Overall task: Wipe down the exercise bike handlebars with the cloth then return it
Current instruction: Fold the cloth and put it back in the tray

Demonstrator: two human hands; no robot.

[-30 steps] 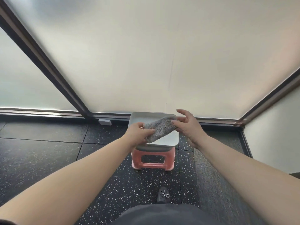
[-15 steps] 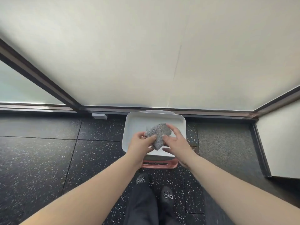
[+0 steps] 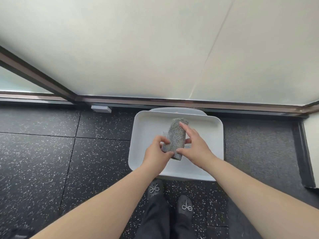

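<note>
A folded grey cloth [image 3: 176, 135] lies lengthwise in a white tray [image 3: 148, 125] on a stool in front of me. My left hand [image 3: 156, 152] pinches the cloth's near left edge between thumb and fingers. On the right side, my right hand [image 3: 195, 145] rests on the cloth with fingers spread, the index finger along its top and the thumb at its near end. The exercise bike handlebars are not in view.
The tray stands against a frosted glass wall with a dark metal frame [image 3: 172, 99]. Black speckled rubber floor [image 3: 51, 152] spreads to the left. A darker mat [image 3: 259, 149] lies right of the tray. My two shoes [image 3: 155, 188] stand just below the tray.
I have leaned in over the tray. The cloth went from held above the tray down onto its floor, now stretched lengthwise, with both hands still on it.
</note>
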